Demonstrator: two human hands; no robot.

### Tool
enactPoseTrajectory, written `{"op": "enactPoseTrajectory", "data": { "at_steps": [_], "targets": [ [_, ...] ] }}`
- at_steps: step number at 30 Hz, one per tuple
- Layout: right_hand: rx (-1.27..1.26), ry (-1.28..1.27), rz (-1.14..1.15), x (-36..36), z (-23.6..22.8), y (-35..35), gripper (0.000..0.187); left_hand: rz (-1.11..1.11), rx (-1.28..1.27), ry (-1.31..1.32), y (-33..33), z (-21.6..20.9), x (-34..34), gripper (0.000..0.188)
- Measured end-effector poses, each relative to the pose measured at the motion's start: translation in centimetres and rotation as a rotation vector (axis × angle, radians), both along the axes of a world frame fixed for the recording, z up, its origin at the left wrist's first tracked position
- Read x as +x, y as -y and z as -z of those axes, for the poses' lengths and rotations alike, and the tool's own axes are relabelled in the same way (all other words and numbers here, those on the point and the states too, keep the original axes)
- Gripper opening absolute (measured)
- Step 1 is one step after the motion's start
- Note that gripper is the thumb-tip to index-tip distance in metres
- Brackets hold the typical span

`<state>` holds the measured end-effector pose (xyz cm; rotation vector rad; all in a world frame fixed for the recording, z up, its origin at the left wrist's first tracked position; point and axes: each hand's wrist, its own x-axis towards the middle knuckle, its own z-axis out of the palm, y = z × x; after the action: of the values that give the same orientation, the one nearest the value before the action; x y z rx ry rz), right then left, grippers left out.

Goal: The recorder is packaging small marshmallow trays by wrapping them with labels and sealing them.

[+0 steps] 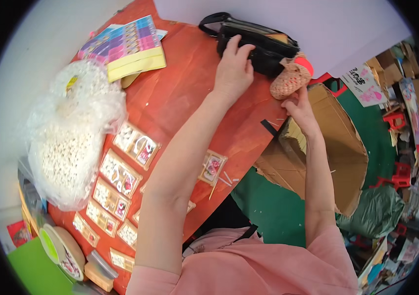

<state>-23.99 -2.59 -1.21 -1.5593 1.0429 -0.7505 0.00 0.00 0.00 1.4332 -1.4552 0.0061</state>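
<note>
My left hand (235, 69) reaches to the black bag (266, 59) at the far edge of the table, its fingers apart and resting on the bag's near side. The bag's top gapes, and something tan shows inside. Against the bag's right end is a peach crocheted holder (288, 81) with a bright red round part at its top. Just below this holder is my right hand (301, 110), thumb and forefinger apart, fingertips at the holder's lower side. Some of its fingers are hidden.
Several small wooden frames (120, 172) with white pieces lie on the red table (185, 83). Clear plastic bags (67, 157) of white bits stand left, near colourful printed sheets (133, 46). A cardboard box (342, 142) sits beyond the table's right edge. Bowls (62, 250) stand lower left.
</note>
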Motion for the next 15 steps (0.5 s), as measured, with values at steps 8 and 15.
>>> {"op": "enactPoseTrajectory", "data": {
  "at_steps": [8, 15],
  "targets": [
    [-0.021, -0.001, -0.008, 0.0, 0.7, -0.8, 0.086, 0.038, 0.105, -0.085, -1.9, 0.3, 0.1, 0.032],
    [-0.037, 0.067, 0.014, 0.7, 1.1, -0.2, 0.078, -0.279, 0.24, -0.507, -0.6, -0.2, -0.7, 0.065]
  ]
}}
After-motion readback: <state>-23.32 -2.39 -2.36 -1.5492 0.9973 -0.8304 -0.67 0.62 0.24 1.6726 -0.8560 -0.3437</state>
